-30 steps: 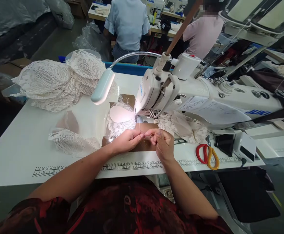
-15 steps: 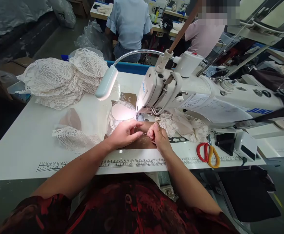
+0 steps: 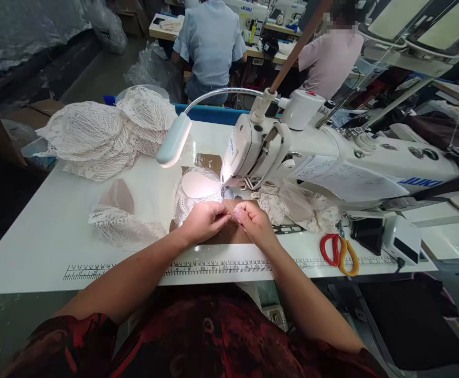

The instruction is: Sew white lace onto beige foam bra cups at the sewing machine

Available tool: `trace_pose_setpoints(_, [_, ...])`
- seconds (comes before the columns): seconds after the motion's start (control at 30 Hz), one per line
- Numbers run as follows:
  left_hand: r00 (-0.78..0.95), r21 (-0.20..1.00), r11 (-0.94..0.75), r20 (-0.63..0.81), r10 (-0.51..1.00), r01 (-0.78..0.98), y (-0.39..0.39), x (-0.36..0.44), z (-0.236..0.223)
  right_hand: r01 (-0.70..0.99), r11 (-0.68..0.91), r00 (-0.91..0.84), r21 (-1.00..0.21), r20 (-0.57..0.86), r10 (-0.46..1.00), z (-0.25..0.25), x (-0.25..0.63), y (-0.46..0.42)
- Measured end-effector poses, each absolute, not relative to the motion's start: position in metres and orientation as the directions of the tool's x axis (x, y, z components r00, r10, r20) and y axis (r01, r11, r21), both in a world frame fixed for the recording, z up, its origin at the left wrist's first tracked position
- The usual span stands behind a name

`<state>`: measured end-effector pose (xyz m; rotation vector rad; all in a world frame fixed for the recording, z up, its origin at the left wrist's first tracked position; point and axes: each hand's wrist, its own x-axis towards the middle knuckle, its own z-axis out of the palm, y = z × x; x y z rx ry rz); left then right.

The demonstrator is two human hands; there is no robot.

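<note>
My left hand (image 3: 204, 220) and my right hand (image 3: 254, 221) meet fingertip to fingertip just in front of the needle of a white sewing machine (image 3: 316, 157). Both pinch a fine thread (image 3: 231, 214) stretched between them. They hover over a brown patch on the white table (image 3: 48, 231). A pale cup piece on white lace (image 3: 198, 186) lies lit under the gooseneck lamp (image 3: 174, 140), right behind my left hand.
A heap of white lace cups (image 3: 103, 131) sits at the back left, with a loose lace piece (image 3: 123, 226) nearer. Red and yellow scissors (image 3: 339, 252) lie at the right of the table. More lace (image 3: 303, 205) bunches under the machine arm. Two people sit with their backs turned behind.
My hands shifted a little back toward me and came level, fingertips now pinched together on the thread; the view drifted slightly.
</note>
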<state>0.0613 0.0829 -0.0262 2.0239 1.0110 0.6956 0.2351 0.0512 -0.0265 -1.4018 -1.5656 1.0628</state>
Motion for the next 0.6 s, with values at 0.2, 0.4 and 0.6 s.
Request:
trace_pose_setpoints(0.2, [0.471, 0.847, -0.281, 0.041, 0.881, 0.452, 0.091, 0.066, -0.018, 0.770, 0.255, -0.187, -0.584, 0.175, 0.967, -0.019, 0.239, 0.063])
trace_pose_setpoints(0.4, [0.447, 0.904, -0.182, -0.012, 0.894, 0.387, 0.116, 0.063, -0.022, 0.856, 0.064, 0.039, -0.514, 0.188, 0.981, -0.020, 0.240, 0.072])
trace_pose_setpoints(0.6, [0.383, 0.935, -0.183, 0.055, 0.922, 0.305, 0.137, 0.062, -0.038, 0.717, 0.017, 0.114, -0.697, 0.142, 0.983, -0.029, 0.229, 0.077])
